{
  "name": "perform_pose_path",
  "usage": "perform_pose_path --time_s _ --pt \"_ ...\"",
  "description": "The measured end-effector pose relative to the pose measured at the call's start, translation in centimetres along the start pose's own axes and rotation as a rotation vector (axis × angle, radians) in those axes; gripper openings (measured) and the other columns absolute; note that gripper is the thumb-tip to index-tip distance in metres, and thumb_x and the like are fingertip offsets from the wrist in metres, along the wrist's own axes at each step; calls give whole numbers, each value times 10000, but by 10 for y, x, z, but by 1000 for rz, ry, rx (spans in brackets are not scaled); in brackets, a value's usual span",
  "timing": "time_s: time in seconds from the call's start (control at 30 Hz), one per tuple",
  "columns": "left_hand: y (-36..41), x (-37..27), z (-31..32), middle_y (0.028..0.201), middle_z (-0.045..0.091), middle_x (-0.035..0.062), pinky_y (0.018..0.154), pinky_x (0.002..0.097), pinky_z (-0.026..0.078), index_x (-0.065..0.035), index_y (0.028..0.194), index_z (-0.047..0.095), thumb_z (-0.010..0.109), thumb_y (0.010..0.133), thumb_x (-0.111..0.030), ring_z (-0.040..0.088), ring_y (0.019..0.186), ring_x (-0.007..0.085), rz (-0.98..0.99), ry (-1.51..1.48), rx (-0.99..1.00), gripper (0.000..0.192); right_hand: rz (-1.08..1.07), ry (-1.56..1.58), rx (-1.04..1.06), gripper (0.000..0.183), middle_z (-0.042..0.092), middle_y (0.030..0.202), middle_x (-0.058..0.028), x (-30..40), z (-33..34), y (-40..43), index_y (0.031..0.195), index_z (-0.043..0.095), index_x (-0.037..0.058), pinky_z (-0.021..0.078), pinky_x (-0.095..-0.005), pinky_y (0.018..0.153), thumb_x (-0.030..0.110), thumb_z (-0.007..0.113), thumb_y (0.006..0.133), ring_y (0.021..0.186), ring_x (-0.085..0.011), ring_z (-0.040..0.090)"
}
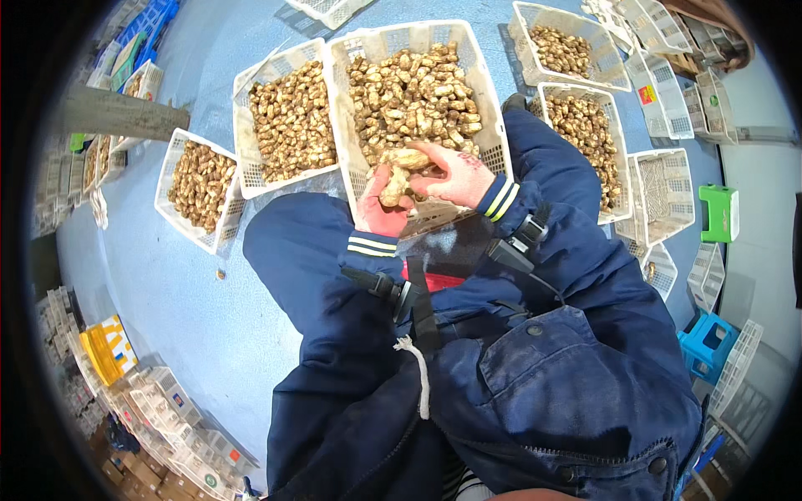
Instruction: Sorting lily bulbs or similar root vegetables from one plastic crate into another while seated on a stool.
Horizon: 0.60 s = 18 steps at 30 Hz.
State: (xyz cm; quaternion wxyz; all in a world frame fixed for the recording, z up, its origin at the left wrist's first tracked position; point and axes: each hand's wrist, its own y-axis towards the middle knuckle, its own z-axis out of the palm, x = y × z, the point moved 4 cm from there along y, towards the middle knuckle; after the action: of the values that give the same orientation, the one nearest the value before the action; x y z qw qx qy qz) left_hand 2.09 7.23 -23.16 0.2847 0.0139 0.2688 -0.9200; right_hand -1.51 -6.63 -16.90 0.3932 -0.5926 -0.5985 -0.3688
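Both hands wear pinkish gloves and meet over the near end of a large white plastic crate [495,103] of brown, knobbly mushrooms or tubers [413,94]; their exact kind cannot be told. My left hand [383,213] is closed around pale, lumpy pieces [396,188] of the same produce. From the right, my right hand [457,175] grips a longer piece [407,158] between thumb and fingers. The held pieces touch or overlap one another. Some fingertips are hidden behind them.
Filled white crates stand left [241,147], far left [164,166] and right [617,125]. An empty-looking crate [680,194], a green stool [719,213] and a blue stool [708,346] lie further right. Stacked crates [169,401] line the lower left, and a grey beam [131,113] juts in.
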Motion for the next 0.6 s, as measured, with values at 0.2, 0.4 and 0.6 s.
perform_pose_path --time_s 0.2,0.4,0.6 --pt "-2 3 -6 880 605 24 478 243 401 -120 977 538 532 839 -226 557 761 145 24 99 -10 174 -61 97 -88 492 528 1110 -156 18 -5 3 1186 453 28 402 -296 860 192 599 747 1005 -217 521" --pt "4 7 -6 871 585 -6 475 240 398 -163 943 526 549 825 -180 553 745 121 116 261 -83 121 198 371 -133 434 563 972 -105 -11 0 1 1147 462 -1 427 -256 739 138 583 755 844 -148 529" --pt "5 8 -26 935 565 58 645 337 472 -147 1191 407 492 857 -230 558 804 183 359 220 -230 354 236 635 -138 611 497 1087 -141 -6 53 9 1225 375 8 450 -272 754 251 642 731 887 -205 542"
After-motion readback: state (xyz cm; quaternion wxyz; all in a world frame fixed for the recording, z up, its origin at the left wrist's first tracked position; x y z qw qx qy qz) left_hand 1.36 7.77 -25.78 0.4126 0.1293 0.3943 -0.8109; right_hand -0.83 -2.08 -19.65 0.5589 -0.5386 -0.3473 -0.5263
